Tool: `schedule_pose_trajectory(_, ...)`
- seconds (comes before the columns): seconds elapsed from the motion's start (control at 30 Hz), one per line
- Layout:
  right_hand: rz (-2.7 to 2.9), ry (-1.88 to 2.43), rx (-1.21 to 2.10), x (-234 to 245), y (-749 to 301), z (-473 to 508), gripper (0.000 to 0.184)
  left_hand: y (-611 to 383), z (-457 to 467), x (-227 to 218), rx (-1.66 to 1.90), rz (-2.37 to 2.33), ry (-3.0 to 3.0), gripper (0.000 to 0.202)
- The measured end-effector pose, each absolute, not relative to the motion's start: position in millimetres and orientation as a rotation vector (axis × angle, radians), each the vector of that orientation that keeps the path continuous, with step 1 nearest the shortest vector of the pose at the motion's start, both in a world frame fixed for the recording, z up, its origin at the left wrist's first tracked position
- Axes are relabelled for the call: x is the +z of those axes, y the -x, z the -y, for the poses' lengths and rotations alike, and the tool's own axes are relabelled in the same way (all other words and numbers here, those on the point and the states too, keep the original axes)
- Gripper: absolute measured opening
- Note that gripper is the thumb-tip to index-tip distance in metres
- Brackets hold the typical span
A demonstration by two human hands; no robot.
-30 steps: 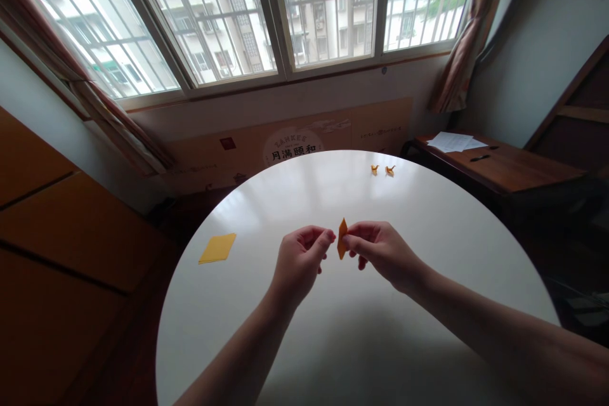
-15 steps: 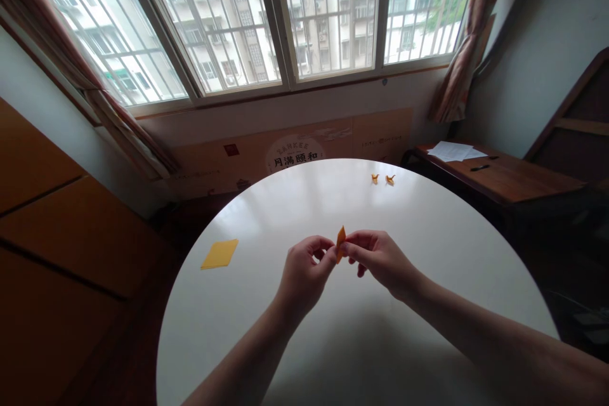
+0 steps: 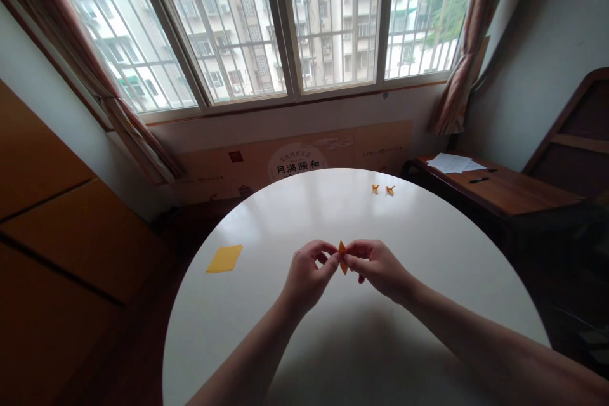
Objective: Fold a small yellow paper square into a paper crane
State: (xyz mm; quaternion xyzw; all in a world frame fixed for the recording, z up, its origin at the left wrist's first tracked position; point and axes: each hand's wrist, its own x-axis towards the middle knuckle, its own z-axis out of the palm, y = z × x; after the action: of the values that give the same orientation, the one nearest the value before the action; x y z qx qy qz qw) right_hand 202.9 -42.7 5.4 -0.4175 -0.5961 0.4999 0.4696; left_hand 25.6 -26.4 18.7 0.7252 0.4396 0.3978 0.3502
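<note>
Above the middle of a round white table I hold a small folded orange paper between both hands. My left hand pinches its left side with thumb and forefinger. My right hand pinches its right side, fingers curled. Only a small pointed part of the paper shows between the fingertips.
A stack of yellow-orange paper squares lies at the table's left. Two tiny orange folded figures stand near the far edge. A wooden side table with white sheets and a pen is at the right. Barred windows and a printed cardboard panel are behind.
My left hand has closed in on the paper and now pinches it together with the right. The paper shows less between the fingers. The view has tilted up slightly.
</note>
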Motion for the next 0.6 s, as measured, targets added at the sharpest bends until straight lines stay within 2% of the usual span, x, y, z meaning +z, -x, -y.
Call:
schedule_pose_trajectory(0.43, 1.516, 1.059, 1.248, -9.9, -210.2, 22.5, 0.034, -22.4, 7.6, 8.3, 0.931, -1.092, -1.726, 0.030)
schedule_pose_trajectory(0.6, 1.533, 1.070, 1.282, -14.0, -212.4, 16.7, 0.026, -25.5, 7.3, 4.5, 0.852, -1.120, -1.526, 0.037)
